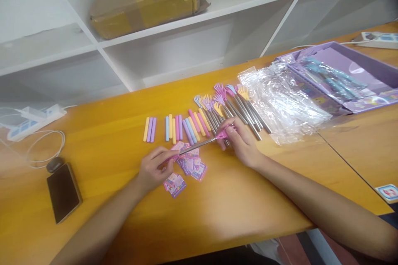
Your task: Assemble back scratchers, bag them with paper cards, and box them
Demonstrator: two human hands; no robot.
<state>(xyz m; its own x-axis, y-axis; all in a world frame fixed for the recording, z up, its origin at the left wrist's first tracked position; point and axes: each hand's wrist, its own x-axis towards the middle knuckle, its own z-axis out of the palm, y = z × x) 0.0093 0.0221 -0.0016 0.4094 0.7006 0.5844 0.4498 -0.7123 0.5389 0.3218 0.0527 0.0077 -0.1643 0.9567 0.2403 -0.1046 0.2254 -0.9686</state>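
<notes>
A back scratcher (199,145) with a thin metal rod stretches between my two hands above the table. My left hand (157,167) is closed on its pink handle end. At the other end, the fingers of my right hand (239,140) pinch the pink head, which they partly cover. Small printed cards (191,165) in pink and purple lie in a loose pile under the rod. Just beyond are rows of coloured handle tubes (177,127) in yellow, purple, pink and blue. Several metal rods with claw-shaped heads (239,107) lie behind my right hand.
Clear plastic bags (286,99) are heaped at the right beside a purple box (370,66) holding a bagged blue item. A phone (64,193) lies at the left near a power strip (37,122). White shelves with a taped carton (146,2) stand behind the table.
</notes>
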